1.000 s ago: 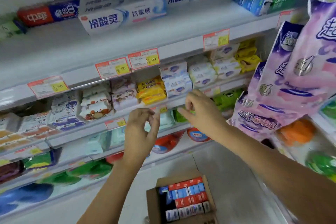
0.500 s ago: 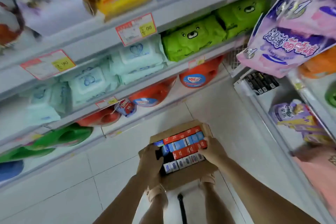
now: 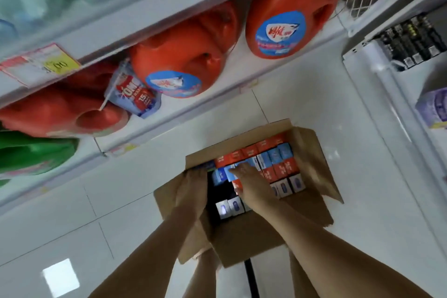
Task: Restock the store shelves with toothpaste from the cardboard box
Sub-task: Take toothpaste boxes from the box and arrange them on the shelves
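Brown cardboard box [image 3: 312, 167] on the floor tiles [image 3: 121, 201] at 6 o'clock, flaps open, packed with upright toothpaste cartons [image 3: 278, 159] in red, blue and white. Grips the box's 9 o'clock rim with the left hand [image 3: 192, 191], forearm reaching down, fingers curled together over the edge. Lays the right hand [image 3: 252, 185] across the cartons from 5 o'clock, fingers nearly straight and together, tips touching a blue carton [image 3: 220, 176].
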`<action>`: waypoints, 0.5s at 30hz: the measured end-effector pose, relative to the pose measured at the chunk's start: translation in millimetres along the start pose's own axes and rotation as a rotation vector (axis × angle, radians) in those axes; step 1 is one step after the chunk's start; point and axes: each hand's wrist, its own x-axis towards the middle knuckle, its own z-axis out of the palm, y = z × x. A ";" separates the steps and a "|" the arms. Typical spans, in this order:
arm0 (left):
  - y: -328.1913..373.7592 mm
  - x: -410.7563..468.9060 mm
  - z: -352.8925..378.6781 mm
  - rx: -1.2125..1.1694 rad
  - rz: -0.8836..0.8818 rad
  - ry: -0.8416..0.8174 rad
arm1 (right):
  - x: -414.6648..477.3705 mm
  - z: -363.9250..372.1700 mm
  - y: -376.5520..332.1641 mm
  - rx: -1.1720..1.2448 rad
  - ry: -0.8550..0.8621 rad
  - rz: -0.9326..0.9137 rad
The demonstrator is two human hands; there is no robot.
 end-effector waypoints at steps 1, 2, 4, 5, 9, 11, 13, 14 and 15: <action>0.4 6.8 0.0 0.147 -0.007 0.034 | 7.9 7.0 -1.3 -0.015 0.021 -0.015; 2.7 10.9 0.7 0.265 -0.008 0.042 | 15.2 12.7 -3.8 -0.014 0.049 -0.024; 1.9 16.5 11.5 0.461 0.042 0.035 | 29.2 26.7 -8.7 0.007 0.089 -0.044; 0.4 16.5 16.6 0.554 0.030 0.015 | 35.3 32.8 -11.6 0.020 0.115 -0.070; -1.7 21.7 23.0 0.811 0.076 -0.024 | 50.4 52.1 -18.2 -0.046 0.163 -0.195; 0.8 24.6 23.2 0.874 0.057 -0.053 | 52.4 57.6 -19.3 -0.065 0.185 -0.204; 2.5 26.6 24.7 0.892 0.037 -0.091 | 54.9 63.0 -19.8 -0.059 0.253 -0.204; 1.8 27.5 25.5 0.889 0.035 -0.097 | 56.4 65.1 -20.5 -0.073 0.290 -0.202; 0.4 26.6 26.1 0.906 0.036 -0.100 | 58.3 67.8 -20.9 -0.098 0.320 -0.203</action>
